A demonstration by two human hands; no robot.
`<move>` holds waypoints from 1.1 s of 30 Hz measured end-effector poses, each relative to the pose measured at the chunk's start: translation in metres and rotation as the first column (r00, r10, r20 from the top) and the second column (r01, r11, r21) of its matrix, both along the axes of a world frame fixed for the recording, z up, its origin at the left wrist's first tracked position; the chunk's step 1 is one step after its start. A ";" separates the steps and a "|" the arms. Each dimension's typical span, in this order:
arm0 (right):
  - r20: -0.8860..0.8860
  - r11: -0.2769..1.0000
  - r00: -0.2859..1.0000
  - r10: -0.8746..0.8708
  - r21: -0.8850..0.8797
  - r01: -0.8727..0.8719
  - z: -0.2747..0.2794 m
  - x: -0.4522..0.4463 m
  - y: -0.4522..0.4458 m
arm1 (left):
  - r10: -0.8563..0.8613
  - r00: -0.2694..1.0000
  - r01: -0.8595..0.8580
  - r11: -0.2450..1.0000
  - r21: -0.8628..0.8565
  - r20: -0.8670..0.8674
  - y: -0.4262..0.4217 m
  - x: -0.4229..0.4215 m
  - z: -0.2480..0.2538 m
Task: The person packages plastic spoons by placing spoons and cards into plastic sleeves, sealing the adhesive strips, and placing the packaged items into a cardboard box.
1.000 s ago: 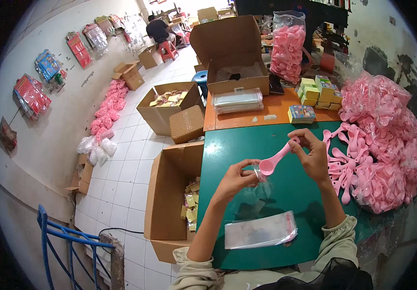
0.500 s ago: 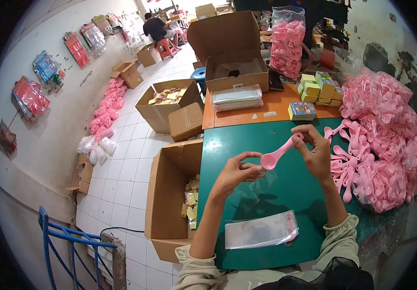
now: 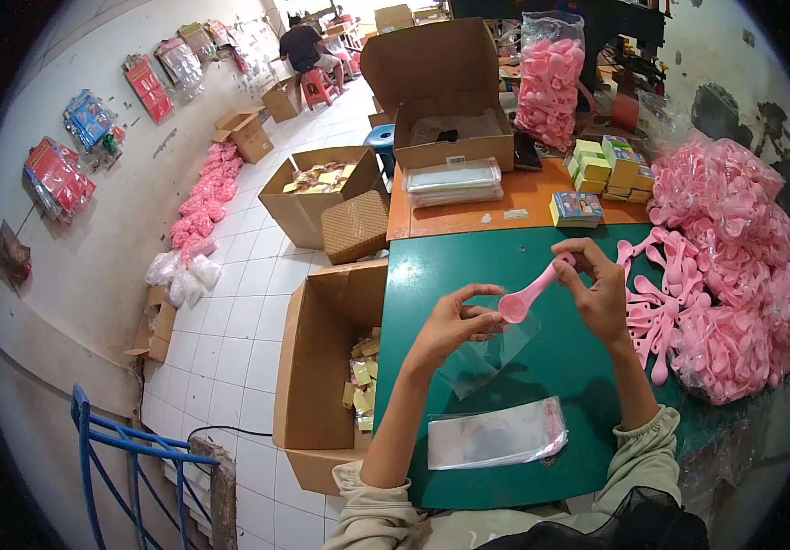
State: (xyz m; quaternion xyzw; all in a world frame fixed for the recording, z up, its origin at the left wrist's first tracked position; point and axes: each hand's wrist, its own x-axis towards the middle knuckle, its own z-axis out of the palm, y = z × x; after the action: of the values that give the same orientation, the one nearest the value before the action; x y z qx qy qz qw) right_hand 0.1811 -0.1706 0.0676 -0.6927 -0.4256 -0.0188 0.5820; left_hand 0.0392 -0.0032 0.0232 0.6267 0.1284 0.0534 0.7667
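Right hand: my right hand is closed narrow, with thumb and fingers pinching the end of the handle.
Pink plastic spoon: raised above the worktop between my hands; handle slants up to the right hand, bowl at the fingertips of the left.
Left hand: my left hand holds the bag, thumb and fingers slightly parted beside the bowl.
Clear plastic bag: hangs below the left fingers, limp. I cannot tell whether the bowl sits in its mouth.
Stage: spoon and bag are in hand and near each other; the spoon's handle is outside the bag.
Flat stack of clear plastic bags: lies on the green worktop, in front of me.
Loose pink spoons: spread on the right side, outside any single bag that I can see.
Large clear sacks of pink spoons: heaped beside the loose ones.
Stack of small printed cards: on the orange worktop, beyond the green one.
Open brown carton: left of the green worktop, with small pale-yellow pieces inside.
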 end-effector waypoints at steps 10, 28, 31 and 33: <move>-0.084 0.995 0.996 -0.031 0.097 0.039 0.004 -0.004 0.000 | 0.049 0.999 -0.048 0.998 0.045 -0.008 0.002 -0.001 0.000; -0.037 0.997 0.997 0.061 -0.037 -0.063 -0.002 -0.009 0.004 | -0.158 0.986 0.161 0.986 0.044 -0.060 0.001 0.005 -0.010; -0.073 1.000 0.997 0.012 0.006 -0.012 -0.013 -0.005 0.003 | -0.067 0.998 0.067 0.992 0.109 0.002 0.002 0.008 -0.001; -0.114 0.998 0.992 0.057 0.019 -0.055 -0.013 -0.009 0.001 | -0.031 0.999 0.028 0.995 0.098 0.030 0.002 0.013 0.005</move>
State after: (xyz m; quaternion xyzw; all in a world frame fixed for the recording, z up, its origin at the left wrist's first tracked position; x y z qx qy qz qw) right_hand 0.1722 -0.1697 0.0551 -0.6758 -0.4106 0.0340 0.6111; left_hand 0.0524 -0.0014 0.0281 0.6643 0.1041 0.0581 0.7379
